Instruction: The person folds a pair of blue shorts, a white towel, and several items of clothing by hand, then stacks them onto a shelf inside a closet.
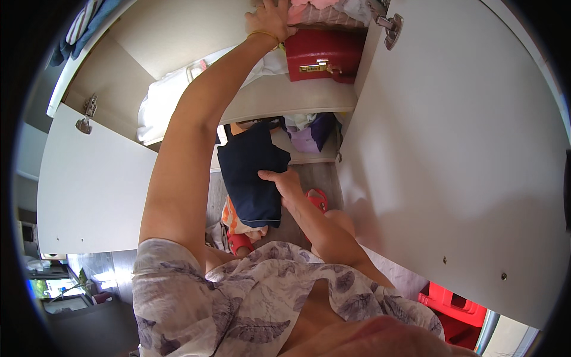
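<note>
My right hand (285,185) grips a folded dark navy cloth (248,172) at its right edge, thumb on top and the other fingers underneath. The cloth hangs in front of the lower shelf. My left hand (270,21) is raised to the upper part of the cabinet, fingers spread and partly cut off by the frame's top edge. It is beside pink quilted fabric (324,15) and just above the left corner of a red case (326,55) with a gold-coloured latch.
White cloth (172,95) lies on the upper shelf, a purple bag (312,134) on the lower one. Cabinet doors stand open at left (95,184) and right (452,154). Below are orange-striped fabric (233,220) and red sandals (318,199). A red plastic item (455,303) is at lower right.
</note>
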`<state>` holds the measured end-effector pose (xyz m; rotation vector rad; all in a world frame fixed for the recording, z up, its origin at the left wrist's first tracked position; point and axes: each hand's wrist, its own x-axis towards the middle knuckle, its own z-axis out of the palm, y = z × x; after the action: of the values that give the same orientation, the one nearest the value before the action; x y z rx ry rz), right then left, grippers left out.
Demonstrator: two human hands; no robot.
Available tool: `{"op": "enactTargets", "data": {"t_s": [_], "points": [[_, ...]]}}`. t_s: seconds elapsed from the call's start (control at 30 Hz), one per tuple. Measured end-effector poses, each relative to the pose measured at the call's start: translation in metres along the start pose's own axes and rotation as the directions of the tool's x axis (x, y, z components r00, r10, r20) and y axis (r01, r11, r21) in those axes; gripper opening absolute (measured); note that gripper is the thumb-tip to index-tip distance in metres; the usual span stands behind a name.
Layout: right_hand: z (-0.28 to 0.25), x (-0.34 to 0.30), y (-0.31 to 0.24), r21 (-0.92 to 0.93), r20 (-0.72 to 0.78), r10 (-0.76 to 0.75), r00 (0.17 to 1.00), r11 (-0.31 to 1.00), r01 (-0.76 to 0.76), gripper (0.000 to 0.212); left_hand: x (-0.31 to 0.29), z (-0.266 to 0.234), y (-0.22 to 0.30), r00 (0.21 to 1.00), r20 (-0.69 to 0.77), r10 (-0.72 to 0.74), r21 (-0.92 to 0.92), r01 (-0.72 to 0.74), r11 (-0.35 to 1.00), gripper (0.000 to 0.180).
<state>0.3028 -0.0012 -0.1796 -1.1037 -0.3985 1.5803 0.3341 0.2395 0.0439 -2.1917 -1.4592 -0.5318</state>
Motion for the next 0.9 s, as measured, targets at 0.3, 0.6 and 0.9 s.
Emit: {"op": "enactTargets", "data": {"t_s": [0.3, 0.6, 0.9], "points": [[-0.004, 0.01, -0.001, 0.131, 0.046, 0.009, 0.999, 0.991, -0.015, 0.049, 0.038, 0.027, -0.008, 0.986, -0.145, 0.082, -0.102, -0.098, 0.99, 0.076], [-0.004, 0.011, -0.006, 0.159, 0.059, 0.057, 0.997, 0.985, -0.066, 0.05, 0.114, 0.07, -0.021, 0.909, -0.4, 0.115, -0.148, -0.188, 0.971, 0.054], [-0.004, 0.007, -0.03, 0.321, 0.144, -0.002, 0.99, 0.946, -0.045, 0.045, 0.046, -0.042, 0.011, 0.991, 0.123, -0.045, -0.212, 0.071, 0.975, 0.079]]}}
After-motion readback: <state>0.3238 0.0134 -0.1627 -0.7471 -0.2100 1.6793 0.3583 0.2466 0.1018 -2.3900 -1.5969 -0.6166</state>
